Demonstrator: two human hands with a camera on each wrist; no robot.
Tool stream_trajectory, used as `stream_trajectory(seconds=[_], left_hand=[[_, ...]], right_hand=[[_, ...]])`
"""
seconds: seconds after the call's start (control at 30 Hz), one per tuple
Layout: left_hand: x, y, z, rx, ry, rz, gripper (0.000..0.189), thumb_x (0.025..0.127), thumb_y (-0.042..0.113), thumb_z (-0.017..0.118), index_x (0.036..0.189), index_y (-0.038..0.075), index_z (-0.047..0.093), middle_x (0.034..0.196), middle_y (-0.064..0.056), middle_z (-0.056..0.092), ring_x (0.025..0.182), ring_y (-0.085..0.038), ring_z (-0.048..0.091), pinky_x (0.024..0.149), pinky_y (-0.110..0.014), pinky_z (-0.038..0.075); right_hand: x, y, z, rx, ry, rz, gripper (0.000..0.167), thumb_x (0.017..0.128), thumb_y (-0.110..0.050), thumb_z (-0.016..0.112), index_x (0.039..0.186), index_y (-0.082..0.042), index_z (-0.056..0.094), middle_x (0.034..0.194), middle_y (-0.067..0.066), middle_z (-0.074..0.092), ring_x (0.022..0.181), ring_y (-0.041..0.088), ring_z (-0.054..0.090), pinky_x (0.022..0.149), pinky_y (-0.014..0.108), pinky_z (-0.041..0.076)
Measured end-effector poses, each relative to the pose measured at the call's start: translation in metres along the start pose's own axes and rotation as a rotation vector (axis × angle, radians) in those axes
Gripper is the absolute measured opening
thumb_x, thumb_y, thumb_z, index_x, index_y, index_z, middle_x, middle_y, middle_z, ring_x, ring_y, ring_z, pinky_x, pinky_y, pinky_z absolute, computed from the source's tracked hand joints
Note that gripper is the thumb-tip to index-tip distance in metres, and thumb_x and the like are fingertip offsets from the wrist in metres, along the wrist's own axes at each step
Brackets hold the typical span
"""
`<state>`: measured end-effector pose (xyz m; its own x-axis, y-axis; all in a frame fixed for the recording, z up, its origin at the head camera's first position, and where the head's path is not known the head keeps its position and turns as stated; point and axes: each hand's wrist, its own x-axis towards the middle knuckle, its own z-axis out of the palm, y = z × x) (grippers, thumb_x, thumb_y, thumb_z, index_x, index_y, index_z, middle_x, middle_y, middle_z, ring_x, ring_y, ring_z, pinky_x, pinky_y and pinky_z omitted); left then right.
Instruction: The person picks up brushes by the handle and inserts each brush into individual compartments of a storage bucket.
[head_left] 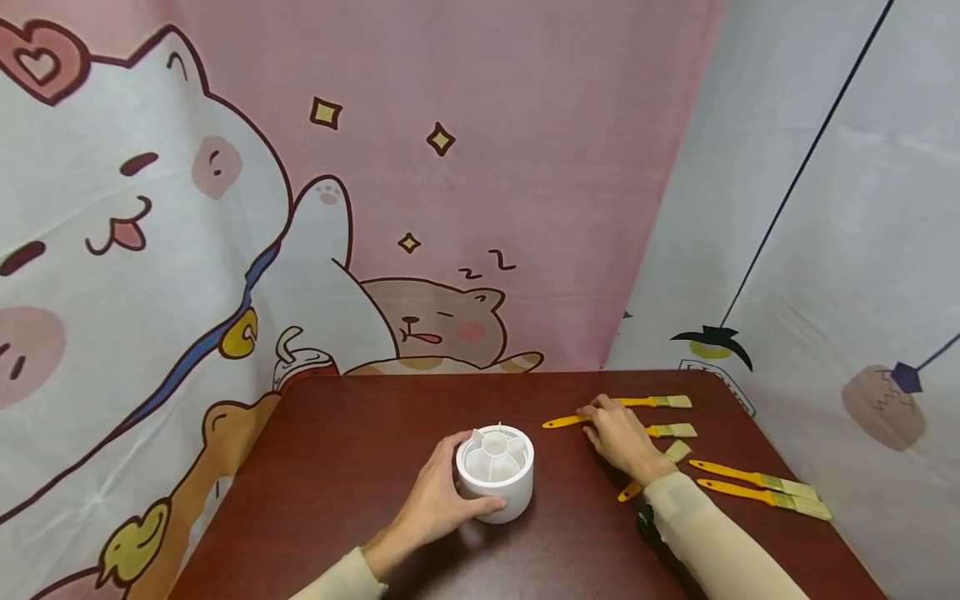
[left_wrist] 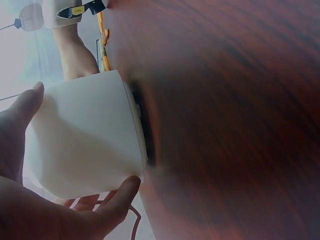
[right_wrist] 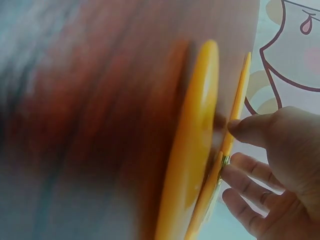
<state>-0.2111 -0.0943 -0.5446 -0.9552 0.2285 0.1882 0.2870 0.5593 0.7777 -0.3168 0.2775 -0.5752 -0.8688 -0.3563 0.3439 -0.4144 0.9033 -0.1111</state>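
Right of centre, right hand [head_left: 622, 437] half-covers a yellow brush [head_left: 564, 422], grip unclear; left hand [head_left: 437, 498] clasps a white, divided cup [head_left: 517, 493]!

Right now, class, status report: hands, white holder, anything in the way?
Left hand grips white holder. Right hand at a brush handle; grip unclear. No brushes inside holder. Possible snag: another brush, partly hidden by right wrist.

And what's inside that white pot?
The pot has white dividers around a round middle. The compartments' bottoms can't be made out, partly covered by the dividers.
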Motion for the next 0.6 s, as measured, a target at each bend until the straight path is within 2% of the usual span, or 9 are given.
stream_trajectory(seconds=[0.33, 0.6], left_hand=[[0.0020, 0.0003, -0.0006, -0.005, -0.003, -0.002, 0.120, 0.072, 0.057, 0.111, 0.168, 0.016, 0.051, 0.159, -0.006, 0.066, 0.145, -0.026, 0.068, 0.122, -0.055, 0.056], [0.0008, 0.0029, 0.0000, 0.004, -0.003, 0.015, 0.120, 0.074, 0.056, 0.110, 0.168, 0.012, 0.051, 0.161, -0.009, 0.066, 0.145, -0.031, 0.068, 0.122, -0.058, 0.056]], right_hand=[[0.0032, -0.0023, -0.0025, -0.016, -0.034, 0.023, 0.031, 0.104, -0.008, 0.087, 0.133, 0.001, 0.085, 0.127, 0.022, 0.074, 0.110, 0.040, 0.076, 0.093, 0.055, 0.070], [0.0068, -0.0041, -0.0009, 0.049, -0.038, 0.042, 0.017, 0.106, -0.011, 0.086, 0.118, 0.000, 0.086, 0.119, 0.020, 0.074, 0.102, 0.036, 0.075, 0.089, 0.055, 0.070]])
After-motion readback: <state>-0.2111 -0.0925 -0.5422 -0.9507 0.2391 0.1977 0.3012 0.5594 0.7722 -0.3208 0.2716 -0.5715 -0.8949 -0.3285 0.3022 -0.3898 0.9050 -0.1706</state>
